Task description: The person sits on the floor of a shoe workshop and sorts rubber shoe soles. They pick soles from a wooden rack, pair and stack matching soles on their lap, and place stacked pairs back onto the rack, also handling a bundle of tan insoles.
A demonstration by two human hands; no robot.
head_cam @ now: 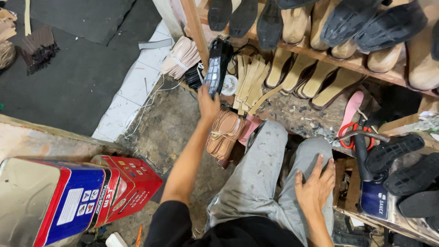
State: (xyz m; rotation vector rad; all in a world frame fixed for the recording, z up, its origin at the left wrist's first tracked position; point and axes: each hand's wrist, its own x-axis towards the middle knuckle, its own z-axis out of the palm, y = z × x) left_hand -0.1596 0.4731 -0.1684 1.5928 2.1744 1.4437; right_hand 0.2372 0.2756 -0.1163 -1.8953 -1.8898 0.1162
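My left hand [208, 103] is stretched forward and grips the lower end of a black shoe sole [216, 66] with a grey tread pattern, held upright against a wooden post [195, 32]. My right hand [315, 185] lies flat with fingers spread on my right knee, on grey trousers [265, 169]. A tied bundle of tan insoles [223, 133] lies just below the left hand. Loose beige strips [249, 82] lean right of the sole.
A wooden rack [356, 61] carries rows of soles and tan sandals at the top right. Red-handled scissors [350, 135] and black soles [402, 162] lie at the right. Red and blue tins [77, 196] stand at the lower left. A black mat [68, 68] covers the floor at the upper left.
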